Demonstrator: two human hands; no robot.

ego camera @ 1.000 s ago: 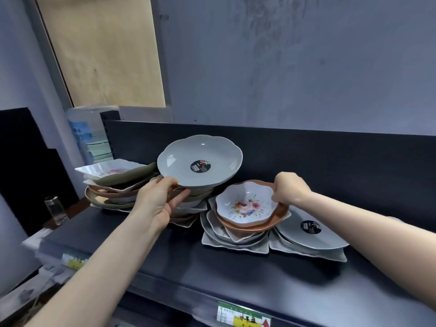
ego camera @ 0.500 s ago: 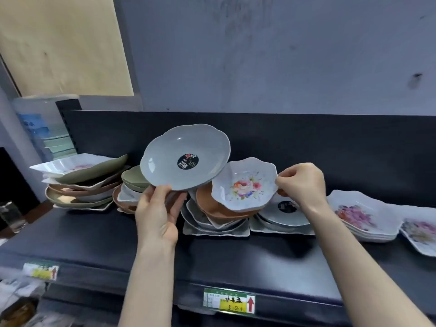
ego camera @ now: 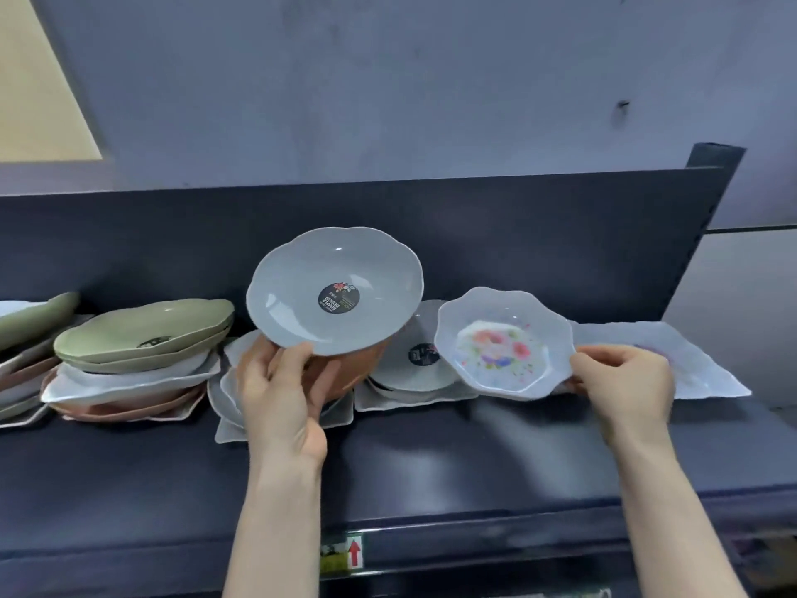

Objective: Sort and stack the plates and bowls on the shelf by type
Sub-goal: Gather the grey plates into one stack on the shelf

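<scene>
Left hand (ego camera: 280, 394): raised in front of the middle stack, thumb laid over the near rim of a grey scalloped plate (ego camera: 336, 291), fingers curled behind it. The plate is lifted clear of the shelf and tipped so its face shows; a round black sticker sits at its centre.

Right hand (ego camera: 621, 381): pinching the right rim of a white floral bowl (ego camera: 504, 349), thumb on top, fingers tucked beneath. The bowl is held off the shelf, slightly tilted, just right of the grey plate.

Behind the left hand, a brown bowl (ego camera: 345, 369) sits on white dishes, partly hidden by the plate and the fingers. Between the two held pieces, a second grey plate with sticker (ego camera: 414, 356) rests on a low pile over a white square dish. Beyond the right hand, flat white plates with a faint floral print (ego camera: 690, 360) lie at the far right of the shelf.

Left side: green oval dishes (ego camera: 146, 334) stacked on a white square dish (ego camera: 129, 377), brownish ones beneath. More mixed pieces at the frame's edge, cut off.

All on a dark shelf (ego camera: 431, 459) with a dark back panel. A price label (ego camera: 340, 554) with a red arrow on the front lip.
</scene>
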